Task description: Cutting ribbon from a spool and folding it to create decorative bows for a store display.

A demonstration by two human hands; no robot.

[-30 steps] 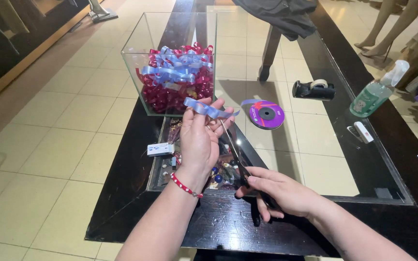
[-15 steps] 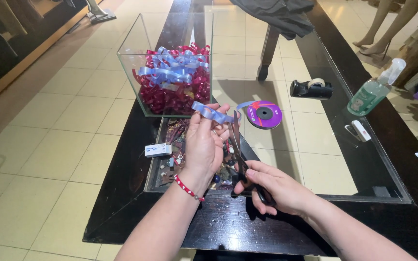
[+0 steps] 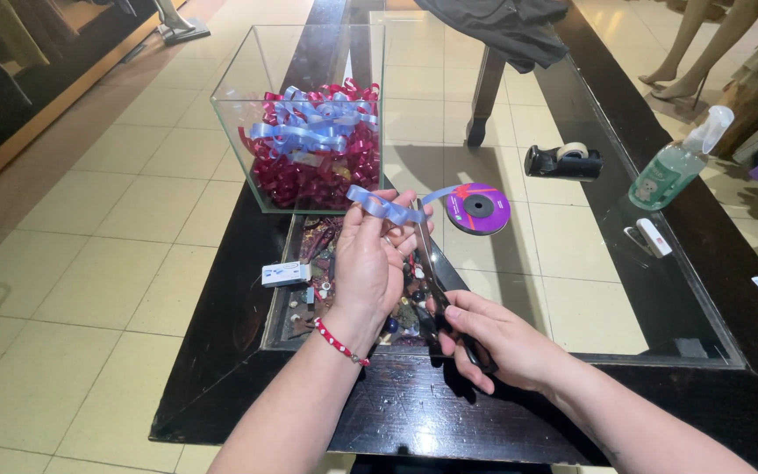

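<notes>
My left hand (image 3: pixel 370 263) is raised over the glass table and pinches a light blue ribbon (image 3: pixel 385 207) at its fingertips. That ribbon runs right to a purple ribbon spool (image 3: pixel 477 208) lying flat on the glass. My right hand (image 3: pixel 502 347) grips the handles of dark scissors (image 3: pixel 430 263), whose blades point up toward the ribbon right beside my left fingers. A red bead bracelet sits on my left wrist.
A clear glass box (image 3: pixel 304 114) filled with red and blue ribbon bows stands at the back left. A black tape dispenser (image 3: pixel 563 161), a green spray bottle (image 3: pixel 677 167) and a small white box (image 3: pixel 284 274) lie on the dark-framed glass table (image 3: pixel 625 290). Mannequin legs stand beyond.
Both hands stay close together with ribbon and scissors. The scissor blades have come up closer to the ribbon at my left fingertips.
</notes>
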